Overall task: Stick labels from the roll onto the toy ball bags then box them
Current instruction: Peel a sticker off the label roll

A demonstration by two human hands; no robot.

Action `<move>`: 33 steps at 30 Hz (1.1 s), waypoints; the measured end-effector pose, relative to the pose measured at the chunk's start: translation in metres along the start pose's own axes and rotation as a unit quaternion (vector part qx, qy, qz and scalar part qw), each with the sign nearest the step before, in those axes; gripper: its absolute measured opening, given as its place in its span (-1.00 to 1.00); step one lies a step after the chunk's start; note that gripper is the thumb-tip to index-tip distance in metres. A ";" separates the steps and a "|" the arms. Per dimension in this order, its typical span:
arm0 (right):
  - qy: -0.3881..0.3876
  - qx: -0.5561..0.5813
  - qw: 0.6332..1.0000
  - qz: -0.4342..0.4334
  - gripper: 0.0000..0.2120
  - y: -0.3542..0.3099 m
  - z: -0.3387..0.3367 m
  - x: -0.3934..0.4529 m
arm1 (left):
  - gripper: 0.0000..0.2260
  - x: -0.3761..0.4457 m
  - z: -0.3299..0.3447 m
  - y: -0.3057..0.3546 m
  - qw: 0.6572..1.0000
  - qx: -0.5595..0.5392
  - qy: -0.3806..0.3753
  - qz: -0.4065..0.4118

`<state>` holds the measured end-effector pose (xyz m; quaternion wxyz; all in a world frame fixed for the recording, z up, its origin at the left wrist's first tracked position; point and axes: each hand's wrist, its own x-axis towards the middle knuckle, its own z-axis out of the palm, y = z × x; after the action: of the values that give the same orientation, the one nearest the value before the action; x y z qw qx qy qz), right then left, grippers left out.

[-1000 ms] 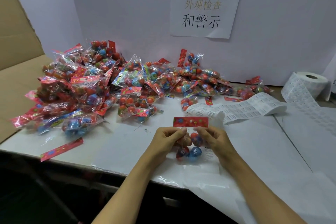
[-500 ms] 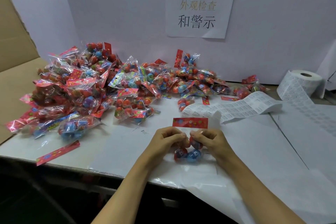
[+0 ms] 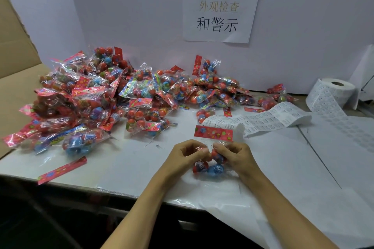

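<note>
A clear toy ball bag (image 3: pixel 210 166) with a red printed header card lies on the white table in front of me, red and blue balls showing inside. My left hand (image 3: pixel 187 154) and my right hand (image 3: pixel 232 155) grip the bag from either side, fingers curled over its middle. The label roll (image 3: pixel 336 91) stands at the far right, and its unrolled strip of labels (image 3: pixel 263 120) runs across the table toward the bag. A large pile of toy ball bags (image 3: pixel 113 97) covers the back left of the table.
An open cardboard box flap (image 3: pixel 14 50) rises at the far left. A loose red header card (image 3: pixel 61 170) lies near the front edge. A paper sign (image 3: pixel 219 12) hangs on the white back wall. White paper sheets (image 3: pixel 323 168) cover the table's right side.
Both hands have curled in tighter over the middle of the bag, fingers drawing together. The bag stays in the same spot on the table.
</note>
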<state>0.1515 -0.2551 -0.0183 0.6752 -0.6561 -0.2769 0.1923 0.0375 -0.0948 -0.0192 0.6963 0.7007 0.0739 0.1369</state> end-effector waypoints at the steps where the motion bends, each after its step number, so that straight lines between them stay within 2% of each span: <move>1: 0.006 0.000 1.000 0.001 -0.70 0.001 0.000 0.001 | -0.68 0.000 0.000 0.000 1.000 0.016 -0.001 -0.003; 3: 0.014 -0.007 1.000 0.004 -0.69 0.001 0.000 0.001 | -0.59 0.002 -0.001 -0.003 1.000 0.020 0.009 -0.003; 6: 0.027 -0.008 1.000 -0.007 -0.70 0.002 0.002 0.003 | -0.57 0.003 -0.002 -0.005 0.999 -0.009 0.042 0.016; 11: 0.123 -0.028 0.992 -0.020 -0.80 0.006 -0.003 0.007 | -0.52 0.005 -0.002 -0.007 0.989 -0.052 0.134 0.031; 13: 0.085 -0.046 0.995 -0.032 -0.84 0.006 -0.001 0.006 | -0.47 0.005 -0.001 -0.007 0.989 -0.047 0.139 0.030; 15: 0.034 -0.080 0.995 -0.047 -0.87 0.005 0.002 0.004 | -0.51 0.004 -0.001 -0.006 0.991 -0.033 0.121 0.042; 19: -0.005 -0.102 0.993 -0.056 -0.60 0.003 0.004 0.000 | -0.62 0.002 -0.002 -0.004 0.996 -0.008 0.071 0.049; 24: -0.032 -0.089 0.993 -0.070 -0.56 0.004 0.000 0.003 | -0.69 -0.001 -0.001 0.000 0.997 0.006 0.055 0.056; 26: -0.035 -0.092 0.993 -0.069 -0.58 0.007 0.003 0.002 | -0.66 0.000 -0.002 0.001 0.997 0.016 0.052 0.050; 29: -0.018 -0.089 0.993 -0.074 -0.71 0.009 0.002 0.003 | -0.54 -0.001 -0.001 0.003 0.997 0.016 0.061 0.046; 32: 0.007 0.004 0.999 -0.045 -0.70 0.009 -0.001 0.004 | -0.65 0.000 -0.001 0.002 0.995 0.031 0.081 0.042; 33: 0.012 0.040 0.999 -0.031 -0.69 0.008 -0.003 0.004 | -0.60 0.002 -0.001 0.001 0.995 0.020 0.090 0.034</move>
<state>0.1573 -0.2538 -0.0254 0.7097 -0.6219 -0.2816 0.1742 0.0387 -0.0939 -0.0181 0.6675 0.7015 0.1152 0.2213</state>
